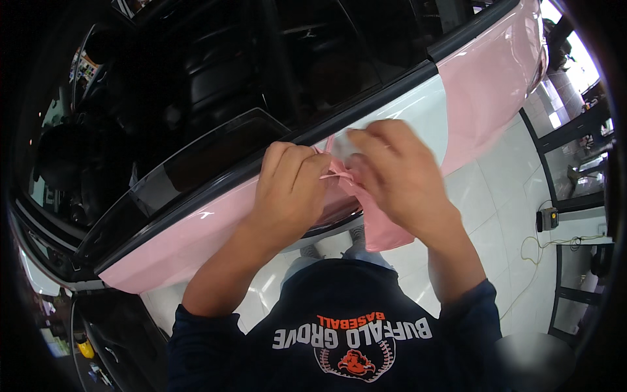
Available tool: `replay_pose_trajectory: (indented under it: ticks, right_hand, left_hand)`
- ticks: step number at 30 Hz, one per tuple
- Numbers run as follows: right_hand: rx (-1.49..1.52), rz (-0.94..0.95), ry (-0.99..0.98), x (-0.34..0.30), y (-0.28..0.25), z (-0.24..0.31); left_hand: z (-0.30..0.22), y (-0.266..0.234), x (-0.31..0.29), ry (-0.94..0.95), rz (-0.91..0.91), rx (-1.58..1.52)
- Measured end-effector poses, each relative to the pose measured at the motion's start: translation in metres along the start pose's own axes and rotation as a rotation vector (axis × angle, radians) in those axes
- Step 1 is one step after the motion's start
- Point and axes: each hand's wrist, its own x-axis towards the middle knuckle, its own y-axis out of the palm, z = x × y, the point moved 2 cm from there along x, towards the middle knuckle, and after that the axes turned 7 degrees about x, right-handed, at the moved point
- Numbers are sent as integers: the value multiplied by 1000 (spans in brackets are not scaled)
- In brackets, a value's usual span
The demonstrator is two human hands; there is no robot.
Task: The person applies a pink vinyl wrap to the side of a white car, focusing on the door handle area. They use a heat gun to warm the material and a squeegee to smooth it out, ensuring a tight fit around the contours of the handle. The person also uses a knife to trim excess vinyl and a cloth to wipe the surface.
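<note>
My left hand [292,181] is closed at the top edge of the pink car door [215,219], its fingertips pinching pink film. From between my hands a loose flap of pink film [385,225] hangs down, bunched and creased at its top. My right hand [398,173], smeared by motion, has curled fingers beside the flap. A pale blurred patch shows at its fingertips, and what they hold cannot be made out. To the right lies a bare white car panel [418,121] below the dark window trim.
Beyond the white panel the car's rear side [486,72] is pink. A partly raised window pane [202,160] stands above the door's edge. On the tiled floor [483,196] at right runs a yellow cord [532,255], near a small grey-and-black device [547,220].
</note>
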Motion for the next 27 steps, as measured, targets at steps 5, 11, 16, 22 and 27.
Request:
replay_pose_trajectory:
  ticks: [5,11,16,22,27]
  right_hand:
    - [-116,-103,-124,5,38,-1]
    - [-205,-170,-190,0,51,-1]
    - [-176,-200,-222,-8,56,7]
    - [-124,-197,-297,-20,54,15]
    - [-23,-234,-362,-31,52,33]
  left_hand:
    - [-2,-1,-1,1,-41,-31]
    - [-1,-4,0,8,-68,-93]
    - [-4,-10,-12,7,-84,-118]
    - [-15,-20,-25,41,-57,-105]
    - [-32,-46,-35,61,-74,-149]
